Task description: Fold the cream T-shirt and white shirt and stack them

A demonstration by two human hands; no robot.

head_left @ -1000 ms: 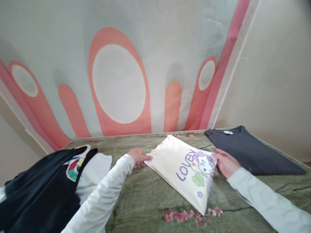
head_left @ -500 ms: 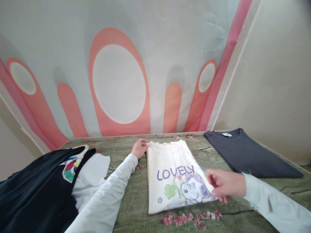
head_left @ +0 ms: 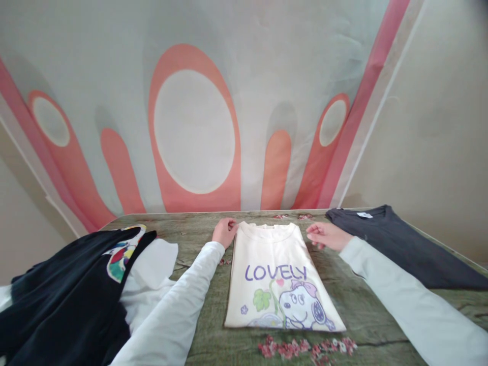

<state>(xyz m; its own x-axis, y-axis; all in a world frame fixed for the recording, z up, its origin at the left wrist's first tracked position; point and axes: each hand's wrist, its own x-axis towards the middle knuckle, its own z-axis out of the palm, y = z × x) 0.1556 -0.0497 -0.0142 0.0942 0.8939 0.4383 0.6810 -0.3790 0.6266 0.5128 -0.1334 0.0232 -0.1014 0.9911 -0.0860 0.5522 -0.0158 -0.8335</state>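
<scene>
A cream T-shirt (head_left: 267, 254), printed with "LOVELY" and a cartoon dog, lies folded into a neat rectangle in the middle of the table. At its upper left corner, my left hand (head_left: 224, 233) has its fingers closed on the edge of the cloth. My right hand (head_left: 327, 236) hovers just off the shirt's upper right side, holding nothing, with its fingers loosely bent and apart. White sleeves cover both of my forearms.
A folded dark grey T-shirt (head_left: 404, 249) lies at the right. Heaped at the left are a black garment (head_left: 72, 290) with a colourful print and a white garment (head_left: 156, 264). The wood-patterned table (head_left: 206, 305) meets a patterned backdrop (head_left: 251, 101) behind.
My right hand has let go of the cream T-shirt's lower right corner and moved up beside its upper right side. My left hand stays at the upper left corner. The view has shifted slightly.
</scene>
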